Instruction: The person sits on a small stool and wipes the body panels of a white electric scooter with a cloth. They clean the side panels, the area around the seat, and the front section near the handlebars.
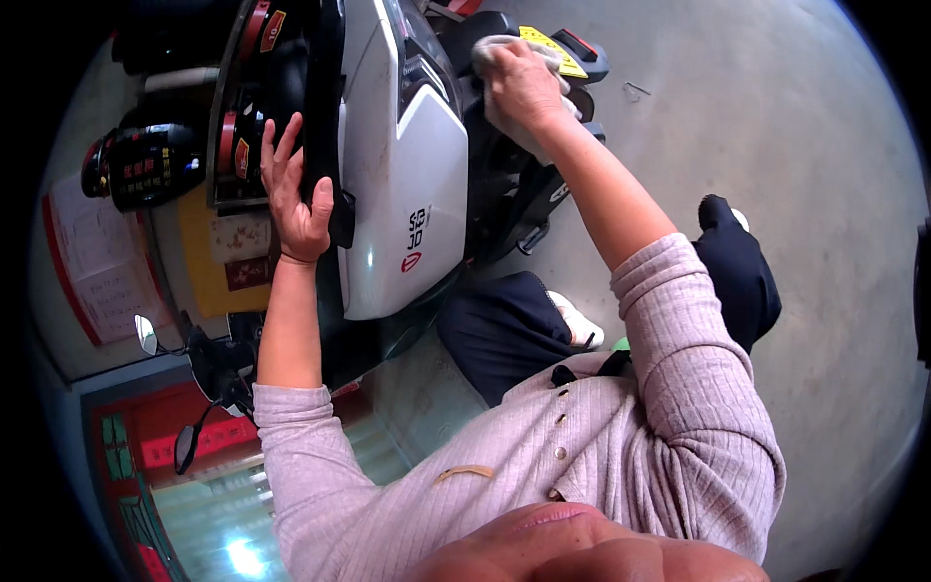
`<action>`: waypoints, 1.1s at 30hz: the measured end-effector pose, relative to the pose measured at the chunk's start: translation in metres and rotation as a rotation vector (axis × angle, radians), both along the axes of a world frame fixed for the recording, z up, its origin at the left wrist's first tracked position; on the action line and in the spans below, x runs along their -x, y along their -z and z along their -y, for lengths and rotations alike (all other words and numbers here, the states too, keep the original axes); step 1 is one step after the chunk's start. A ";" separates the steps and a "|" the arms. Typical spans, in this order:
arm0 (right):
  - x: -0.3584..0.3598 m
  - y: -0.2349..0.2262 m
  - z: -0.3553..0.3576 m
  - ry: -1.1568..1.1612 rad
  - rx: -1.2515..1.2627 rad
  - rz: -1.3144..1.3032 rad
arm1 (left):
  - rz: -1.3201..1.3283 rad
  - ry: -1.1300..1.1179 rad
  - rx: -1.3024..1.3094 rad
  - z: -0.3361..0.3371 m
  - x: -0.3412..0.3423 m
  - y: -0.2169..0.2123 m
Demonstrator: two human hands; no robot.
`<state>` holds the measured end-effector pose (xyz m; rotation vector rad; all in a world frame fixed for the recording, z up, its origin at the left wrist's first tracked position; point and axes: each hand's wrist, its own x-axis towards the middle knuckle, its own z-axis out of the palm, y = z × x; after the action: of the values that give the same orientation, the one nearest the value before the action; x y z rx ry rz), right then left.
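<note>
A scooter with a white side panel stands in front of me. My left hand rests against the edge of its black seat, fingers spread and holding nothing. Over at the scooter's rear, my right hand presses a pale grey cloth onto the dark bodywork, with the fingers curled over it. A yellow number plate lies right beside the cloth. The bodywork directly under the cloth is hidden.
Dark round jars with red bands stand on a shelf beyond the seat. The scooter's mirrors stick out at the lower left. My legs in dark trousers are close to the scooter, on a grey floor.
</note>
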<state>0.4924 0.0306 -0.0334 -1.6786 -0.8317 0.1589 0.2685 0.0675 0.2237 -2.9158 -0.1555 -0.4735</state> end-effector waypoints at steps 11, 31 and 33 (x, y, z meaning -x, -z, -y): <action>-0.010 -0.012 0.015 -0.052 0.087 0.076 | 0.014 0.002 -0.022 -0.002 -0.001 -0.003; -0.008 -0.003 0.024 -0.103 -0.134 0.029 | -0.045 0.072 0.075 -0.007 0.005 0.002; 0.008 -0.003 0.016 -0.054 -0.070 0.247 | -0.036 -0.014 0.180 -0.005 0.004 0.003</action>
<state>0.4845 0.0150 -0.0300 -1.6304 -1.0557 -0.0412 0.2649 0.0720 0.2211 -3.0940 -0.2238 -0.4258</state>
